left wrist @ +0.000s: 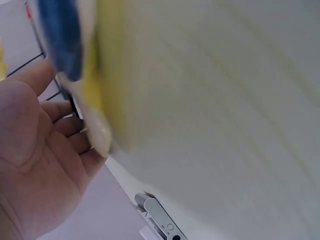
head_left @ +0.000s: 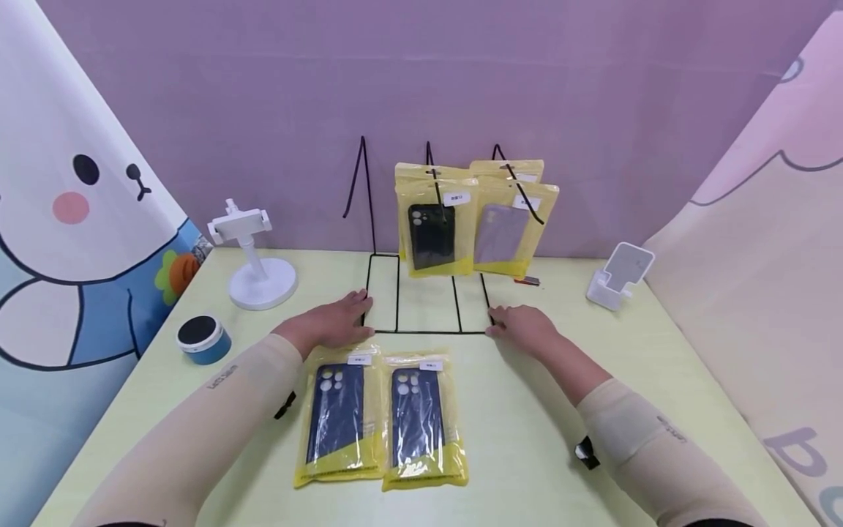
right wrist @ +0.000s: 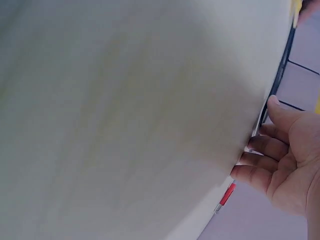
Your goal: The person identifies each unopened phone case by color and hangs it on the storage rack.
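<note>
A black wire display rack (head_left: 398,293) stands on the table, with three upright hooks at its back. At the left front corner of its base, my left hand (head_left: 336,320) holds the wire, thumb near the front bar. My right hand (head_left: 527,329) holds the right front corner with thumb and fingers; in the right wrist view its thumb (right wrist: 273,101) lies against the dark wire. Yellow packs with a black phone case (head_left: 431,238) hang on the middle hook, and packs with a light purple case (head_left: 502,234) on the right hook. The left hook is bare.
Two yellow phone case packs, a left one (head_left: 337,417) and a right one (head_left: 418,421), lie in front of the rack. A white phone stand (head_left: 263,282) and a blue jar (head_left: 207,348) stand left. Another small white holder (head_left: 606,289) is right. A purple backdrop (head_left: 263,110) rises behind.
</note>
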The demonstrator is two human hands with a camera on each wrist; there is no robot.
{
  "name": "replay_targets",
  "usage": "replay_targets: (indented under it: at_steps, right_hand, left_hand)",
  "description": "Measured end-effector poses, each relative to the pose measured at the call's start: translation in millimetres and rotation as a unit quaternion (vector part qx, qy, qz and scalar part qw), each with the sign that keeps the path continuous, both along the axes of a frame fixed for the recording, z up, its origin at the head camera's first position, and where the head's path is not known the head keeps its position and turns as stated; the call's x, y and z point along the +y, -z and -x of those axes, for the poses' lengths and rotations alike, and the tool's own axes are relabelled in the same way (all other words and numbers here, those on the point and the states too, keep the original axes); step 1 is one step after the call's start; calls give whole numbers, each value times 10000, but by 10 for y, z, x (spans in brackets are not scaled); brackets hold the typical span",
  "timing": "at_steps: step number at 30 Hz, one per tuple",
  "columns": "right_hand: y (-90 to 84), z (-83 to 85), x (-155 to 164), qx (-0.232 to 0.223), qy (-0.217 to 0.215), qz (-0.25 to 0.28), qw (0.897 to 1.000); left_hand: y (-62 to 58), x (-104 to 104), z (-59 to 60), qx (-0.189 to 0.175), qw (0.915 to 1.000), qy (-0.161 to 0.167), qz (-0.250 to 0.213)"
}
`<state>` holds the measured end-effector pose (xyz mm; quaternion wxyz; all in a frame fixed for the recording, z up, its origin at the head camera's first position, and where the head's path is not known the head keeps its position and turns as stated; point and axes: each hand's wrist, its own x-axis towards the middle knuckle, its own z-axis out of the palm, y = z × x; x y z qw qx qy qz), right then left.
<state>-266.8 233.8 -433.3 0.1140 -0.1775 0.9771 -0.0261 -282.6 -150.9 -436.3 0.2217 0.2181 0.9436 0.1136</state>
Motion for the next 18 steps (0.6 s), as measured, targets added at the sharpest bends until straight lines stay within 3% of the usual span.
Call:
replay_targets:
  at_steps: [4,7,13,18]
  right_hand:
    - [-12,7,13,-9,-98,43,9999]
    - [-32,12,4,-4,-119,81,9999]
    - [-47,13,28,-61,-11,65,10000]
    - [-24,17,31,-87,-27,76,9999]
  left_hand:
    - [-14,-18,43,-32,9996,-148,-248]
    - [-115,16,-22,220,9990,-92,-387]
    - [-343,353,-340,748,9923,683,-716]
    - [-285,595,-551,1112,9853,1255,-314]
